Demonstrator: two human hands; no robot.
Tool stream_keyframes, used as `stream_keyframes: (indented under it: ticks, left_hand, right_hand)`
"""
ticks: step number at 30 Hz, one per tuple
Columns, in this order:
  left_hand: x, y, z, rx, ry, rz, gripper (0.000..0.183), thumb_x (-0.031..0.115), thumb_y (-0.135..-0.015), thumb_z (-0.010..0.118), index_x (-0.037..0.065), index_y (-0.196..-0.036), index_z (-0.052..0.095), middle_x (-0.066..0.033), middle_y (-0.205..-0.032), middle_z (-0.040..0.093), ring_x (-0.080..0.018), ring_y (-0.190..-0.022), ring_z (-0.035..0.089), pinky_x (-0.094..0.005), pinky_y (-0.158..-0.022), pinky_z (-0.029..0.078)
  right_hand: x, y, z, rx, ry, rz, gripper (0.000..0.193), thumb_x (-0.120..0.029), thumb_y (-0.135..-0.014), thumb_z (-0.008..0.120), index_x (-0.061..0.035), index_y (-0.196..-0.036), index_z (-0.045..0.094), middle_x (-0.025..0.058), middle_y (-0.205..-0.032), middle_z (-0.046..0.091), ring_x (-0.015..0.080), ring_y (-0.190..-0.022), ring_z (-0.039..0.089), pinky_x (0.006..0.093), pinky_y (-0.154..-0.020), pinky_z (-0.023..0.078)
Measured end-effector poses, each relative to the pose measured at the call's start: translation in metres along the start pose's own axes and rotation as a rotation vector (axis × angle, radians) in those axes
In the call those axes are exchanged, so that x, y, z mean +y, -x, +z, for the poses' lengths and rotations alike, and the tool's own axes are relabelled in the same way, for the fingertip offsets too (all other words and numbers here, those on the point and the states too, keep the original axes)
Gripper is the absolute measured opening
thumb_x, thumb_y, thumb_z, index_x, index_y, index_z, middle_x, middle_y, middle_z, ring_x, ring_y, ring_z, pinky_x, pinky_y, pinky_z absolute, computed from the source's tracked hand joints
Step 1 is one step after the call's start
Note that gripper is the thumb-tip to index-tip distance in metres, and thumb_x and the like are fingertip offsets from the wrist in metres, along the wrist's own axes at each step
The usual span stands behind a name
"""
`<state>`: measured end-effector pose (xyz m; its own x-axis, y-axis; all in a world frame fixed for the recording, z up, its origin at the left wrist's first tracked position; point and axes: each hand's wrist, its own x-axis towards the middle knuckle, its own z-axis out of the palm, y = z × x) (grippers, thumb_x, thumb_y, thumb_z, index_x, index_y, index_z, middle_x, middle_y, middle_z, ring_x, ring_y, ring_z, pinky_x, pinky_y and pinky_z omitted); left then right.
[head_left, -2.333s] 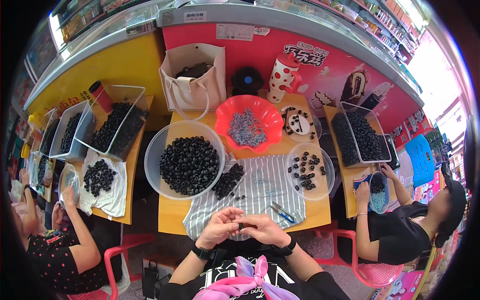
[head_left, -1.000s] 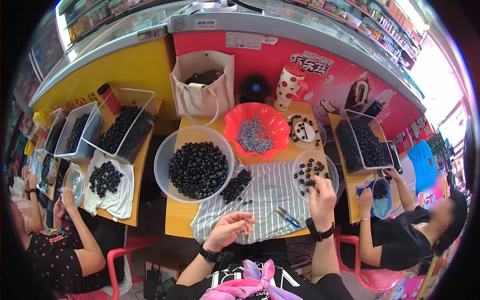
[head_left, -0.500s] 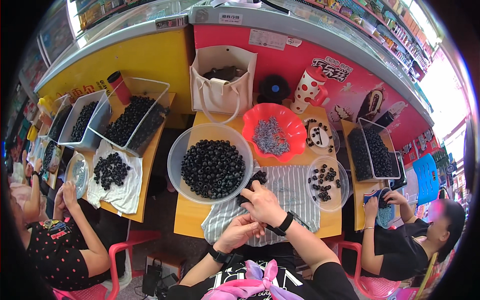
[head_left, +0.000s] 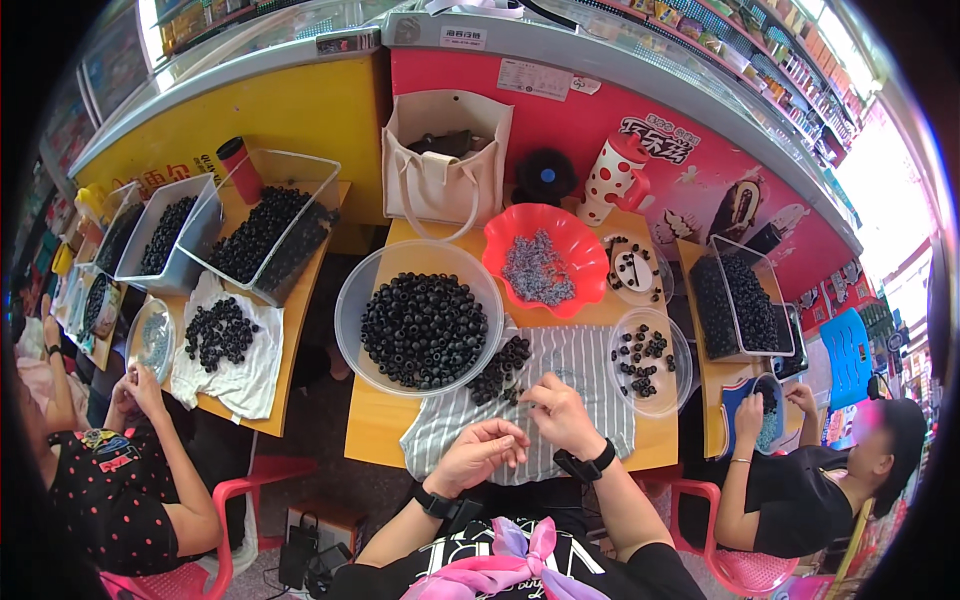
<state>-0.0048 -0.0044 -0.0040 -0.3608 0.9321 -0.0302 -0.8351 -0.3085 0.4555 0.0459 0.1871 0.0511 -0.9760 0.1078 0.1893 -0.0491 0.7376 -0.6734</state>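
Over a grey-and-white striped cloth (head_left: 603,400) on the table, my right hand (head_left: 562,415) is closed, thumb and fingertips together beside loose black beads (head_left: 500,370). Anything pinched there is too small to make out. Lower and to the left, my left hand (head_left: 478,456) is raised off the cloth with its fingers curled in toward the thumb. What it holds, if anything, cannot be seen. Beyond the loose beads stands a wide clear bowl (head_left: 349,335) filled with more black beads (head_left: 425,325). A red scalloped bowl (head_left: 597,262) holds small grey pieces (head_left: 540,268).
A clear round dish (head_left: 682,385) with black beads lies to the right, a smaller dish (head_left: 650,292) behind it. A canvas bag (head_left: 445,190) and a dotted tumbler (head_left: 608,185) stand at the back. People work at side tables left and right, beside bead-filled bins (head_left: 262,235).
My right hand has drawn back and right from the bead pile, uncovering it. My hands have moved apart; the left has lost contact with the right and its fingers have loosened slightly.
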Motion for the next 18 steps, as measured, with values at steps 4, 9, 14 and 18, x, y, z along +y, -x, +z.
stream_keyframes:
  ticks: [4, 9, 14, 18]
  left_hand:
    - [0.0, -0.001, 0.003, 0.001, -0.054, -0.007, 0.017, 0.01, -0.095, 0.057, -0.003, -0.106, 0.061, -0.0148, -0.109, 0.063, -0.0207, -0.089, 0.065, -0.027, -0.074, 0.051]
    - [-0.001, 0.002, 0.002, -0.014, -0.057, 0.007, 0.016, 0.012, -0.095, 0.058, -0.002, -0.102, 0.062, -0.0136, -0.104, 0.064, -0.0204, -0.088, 0.064, -0.0289, -0.075, 0.051]
    - [-0.005, 0.0, -0.003, -0.05, -0.061, 0.03, 0.016, 0.012, -0.095, 0.058, -0.001, -0.103, 0.063, -0.0122, -0.1, 0.065, -0.0205, -0.086, 0.064, -0.0294, -0.074, 0.051]
    - [-0.006, -0.002, -0.006, -0.018, -0.013, 0.054, 0.016, 0.011, -0.095, 0.058, -0.001, -0.104, 0.062, -0.0108, -0.095, 0.065, -0.0207, -0.084, 0.064, -0.0302, -0.073, 0.051]
  right_hand:
    - [-0.005, 0.004, -0.005, 0.083, -0.051, 0.021, 0.025, 0.006, -0.069, 0.064, -0.0047, -0.091, 0.067, 0.0125, -0.086, 0.056, 0.0294, -0.074, 0.06, 0.0347, -0.063, 0.048]
    - [-0.027, -0.024, 0.004, 0.006, 0.032, -0.145, 0.028, -0.006, -0.07, 0.07, -0.0088, -0.098, 0.068, 0.0109, -0.09, 0.057, 0.0291, -0.082, 0.062, 0.037, -0.069, 0.051]
    - [-0.044, -0.043, 0.021, -0.137, 0.279, -0.138, 0.033, -0.015, -0.069, 0.072, -0.015, -0.101, 0.07, 0.0126, -0.098, 0.055, 0.0312, -0.089, 0.061, 0.0416, -0.078, 0.051]
    - [-0.045, -0.049, 0.031, -0.198, 0.351, -0.048, 0.03, -0.016, -0.069, 0.074, -0.0135, -0.099, 0.071, 0.0165, -0.103, 0.053, 0.0343, -0.091, 0.062, 0.0437, -0.078, 0.051]
